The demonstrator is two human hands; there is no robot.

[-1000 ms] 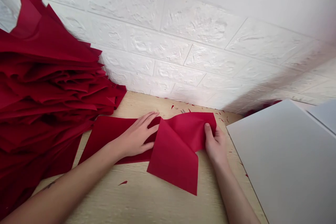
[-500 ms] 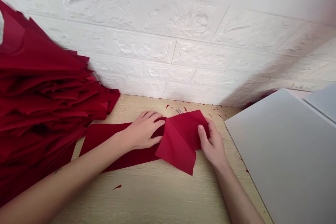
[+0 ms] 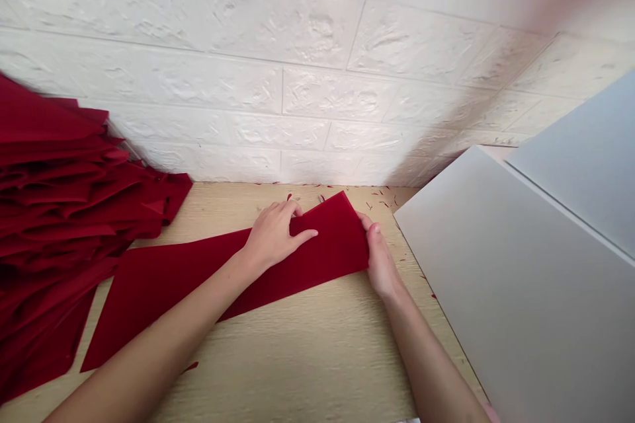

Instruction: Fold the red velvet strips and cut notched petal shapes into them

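On the wooden tabletop [image 3: 297, 360], the right hand [image 3: 380, 261] pinches the end of a red fabric strip [image 3: 330, 244] with its thumb on top, while the half-open left hand [image 3: 272, 236] presses on it. The earlier fold now lies flat; the long axis runs lower left to upper right, beside a red fabric pile [image 3: 64, 198].

Quantities: two bare hands [image 3: 322, 244]; one long red fabric strip [image 3: 169, 294]; one pile of red fabric pieces [image 3: 64, 205], piece count indeterminate; two flat pale grey rectangular boards [image 3: 516, 291].
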